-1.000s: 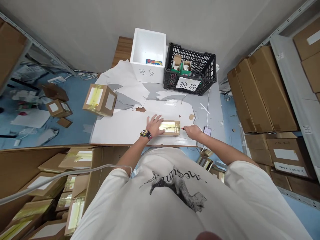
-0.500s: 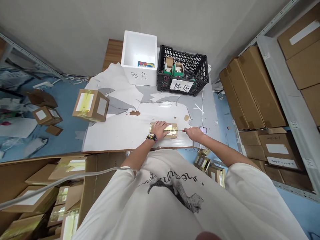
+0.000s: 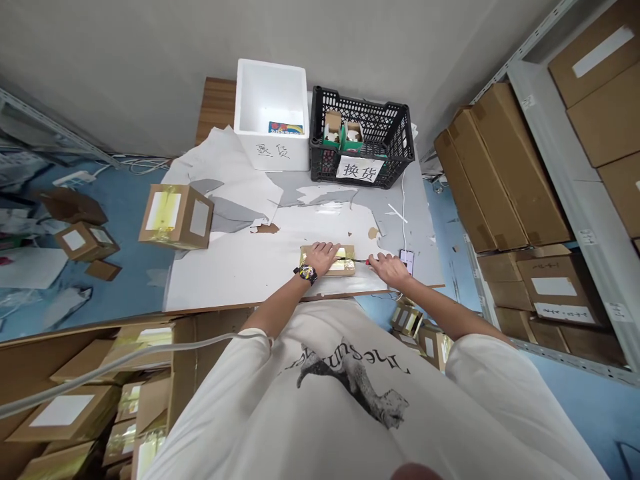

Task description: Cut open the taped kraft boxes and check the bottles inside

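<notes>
A small cardboard box (image 3: 345,268) with yellowish tape and a white label lies near the front edge of the table. My left hand (image 3: 320,258), a dark watch on its wrist, rests over the box's left half and holds it down. My right hand (image 3: 390,269) is closed around a thin red-handled tool (image 3: 369,262) to the right of the box. Its slim shaft points left and lies over the taped top; whether it is a screwdriver or a blade I cannot make out. Beside the right hand lies a phone (image 3: 407,259) with a white cable.
At the back stand a white foam box (image 3: 273,157) and a black plastic crate (image 3: 400,163) holding small green cartons. A larger taped carton (image 3: 176,217) sits at the table's left. Below left, a big carton (image 3: 207,333) contains several parcels. Shelves with boxes (image 3: 555,287) line the right.
The tool and my right hand have moved slightly left, and the shaft now reaches further over the box. My left hand stays on the box. The camera view has shifted a little.
</notes>
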The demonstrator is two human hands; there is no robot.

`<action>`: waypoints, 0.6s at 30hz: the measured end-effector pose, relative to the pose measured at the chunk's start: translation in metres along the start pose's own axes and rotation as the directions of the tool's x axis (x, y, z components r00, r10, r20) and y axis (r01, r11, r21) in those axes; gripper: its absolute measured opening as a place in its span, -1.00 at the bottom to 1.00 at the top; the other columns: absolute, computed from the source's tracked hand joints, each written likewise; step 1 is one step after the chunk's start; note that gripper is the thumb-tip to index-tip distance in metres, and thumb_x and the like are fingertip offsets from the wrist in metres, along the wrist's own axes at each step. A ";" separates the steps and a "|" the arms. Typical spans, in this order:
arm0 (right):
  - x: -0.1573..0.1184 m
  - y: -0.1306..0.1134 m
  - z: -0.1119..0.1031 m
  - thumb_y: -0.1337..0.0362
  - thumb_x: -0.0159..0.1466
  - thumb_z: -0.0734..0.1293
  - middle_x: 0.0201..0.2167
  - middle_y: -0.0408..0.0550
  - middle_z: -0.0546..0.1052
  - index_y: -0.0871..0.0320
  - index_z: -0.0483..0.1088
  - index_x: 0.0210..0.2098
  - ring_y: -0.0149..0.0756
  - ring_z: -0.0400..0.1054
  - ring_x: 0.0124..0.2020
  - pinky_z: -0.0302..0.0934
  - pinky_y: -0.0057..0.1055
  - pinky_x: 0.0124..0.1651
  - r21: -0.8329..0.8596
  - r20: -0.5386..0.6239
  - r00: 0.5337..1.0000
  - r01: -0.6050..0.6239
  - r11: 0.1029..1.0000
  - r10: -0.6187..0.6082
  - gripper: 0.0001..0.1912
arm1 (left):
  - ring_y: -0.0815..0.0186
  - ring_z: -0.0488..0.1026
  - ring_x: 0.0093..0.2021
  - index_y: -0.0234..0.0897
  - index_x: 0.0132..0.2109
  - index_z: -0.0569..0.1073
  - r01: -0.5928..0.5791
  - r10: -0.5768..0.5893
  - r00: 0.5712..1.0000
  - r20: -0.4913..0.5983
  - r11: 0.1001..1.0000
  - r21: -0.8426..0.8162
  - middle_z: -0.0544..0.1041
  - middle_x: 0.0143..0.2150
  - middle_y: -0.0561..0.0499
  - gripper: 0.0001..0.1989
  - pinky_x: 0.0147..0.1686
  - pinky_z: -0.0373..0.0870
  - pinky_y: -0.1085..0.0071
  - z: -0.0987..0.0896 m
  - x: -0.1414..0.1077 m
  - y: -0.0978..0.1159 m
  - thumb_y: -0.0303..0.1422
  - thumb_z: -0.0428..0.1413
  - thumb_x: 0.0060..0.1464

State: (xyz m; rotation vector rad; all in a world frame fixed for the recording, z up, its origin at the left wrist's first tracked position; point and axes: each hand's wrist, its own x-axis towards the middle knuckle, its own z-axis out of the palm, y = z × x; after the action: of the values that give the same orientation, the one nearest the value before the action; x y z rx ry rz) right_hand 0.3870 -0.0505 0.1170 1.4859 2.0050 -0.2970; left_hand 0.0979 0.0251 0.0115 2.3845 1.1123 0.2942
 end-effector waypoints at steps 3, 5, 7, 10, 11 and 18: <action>-0.002 -0.007 0.010 0.02 0.72 0.01 0.32 0.38 0.48 0.11 0.12 0.64 0.15 0.43 0.23 0.31 -0.11 0.18 0.030 -0.052 0.999 -0.010 1.000 0.011 -0.38 | -0.20 0.49 0.30 -0.16 0.57 0.43 0.007 -0.007 1.000 0.003 1.000 -0.007 0.60 0.33 -0.36 -0.38 0.37 0.25 -0.19 0.001 0.000 -0.001 -0.09 -0.08 0.55; -0.006 -0.013 0.018 0.06 0.72 -0.03 0.34 0.35 0.46 0.10 0.11 0.66 0.13 0.39 0.25 0.28 -0.12 0.21 0.065 -0.065 0.997 -0.027 0.998 0.031 -0.38 | -0.19 0.50 0.30 -0.17 0.56 0.44 0.009 -0.009 1.000 0.009 1.000 0.000 0.61 0.32 -0.35 -0.38 0.37 0.25 -0.17 0.001 0.000 -0.001 -0.09 -0.10 0.56; -0.012 -0.020 0.027 0.05 0.72 -0.04 0.33 0.32 0.46 0.10 0.14 0.65 0.11 0.36 0.25 0.26 -0.14 0.22 0.110 -0.076 0.995 -0.061 0.992 0.070 -0.37 | -0.18 0.50 0.31 -0.17 0.56 0.44 0.003 -0.003 1.000 0.009 1.000 0.009 0.61 0.33 -0.35 -0.39 0.37 0.25 -0.14 0.001 -0.001 0.000 -0.10 -0.10 0.57; -0.025 -0.027 0.037 0.02 0.73 -0.03 0.30 0.29 0.47 0.10 0.18 0.63 0.09 0.35 0.23 0.24 -0.18 0.21 0.166 -0.099 0.988 -0.097 0.981 0.114 -0.38 | -0.15 0.51 0.32 -0.15 0.57 0.44 -0.008 0.008 1.000 -0.002 1.000 0.022 0.60 0.35 -0.33 -0.40 0.38 0.26 -0.12 -0.001 -0.003 0.002 -0.11 -0.10 0.58; -0.028 -0.028 0.038 0.02 0.73 -0.03 0.29 0.28 0.48 0.09 0.19 0.62 0.09 0.35 0.22 0.24 -0.19 0.20 0.174 -0.104 0.988 -0.097 0.980 0.116 -0.38 | -0.14 0.51 0.32 -0.15 0.57 0.44 -0.010 0.010 1.000 -0.005 1.000 0.024 0.60 0.35 -0.32 -0.40 0.38 0.26 -0.12 -0.001 -0.003 0.002 -0.11 -0.11 0.58; -0.020 -0.045 0.032 0.01 0.72 -0.04 0.29 0.28 0.46 0.07 0.17 0.62 0.09 0.35 0.21 0.26 -0.20 0.17 0.194 -0.098 0.990 -0.083 0.978 0.103 -0.38 | -0.14 0.52 0.31 -0.16 0.56 0.46 -0.010 0.010 1.000 0.011 1.000 0.023 0.62 0.33 -0.32 -0.40 0.36 0.27 -0.12 -0.003 0.001 0.000 -0.11 -0.11 0.59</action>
State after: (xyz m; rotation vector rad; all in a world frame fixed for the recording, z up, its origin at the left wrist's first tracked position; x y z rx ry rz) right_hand 0.3597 -0.0980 0.0962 1.7421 2.0293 -0.3853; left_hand 0.0974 0.0271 0.0143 2.4100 1.1051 0.2732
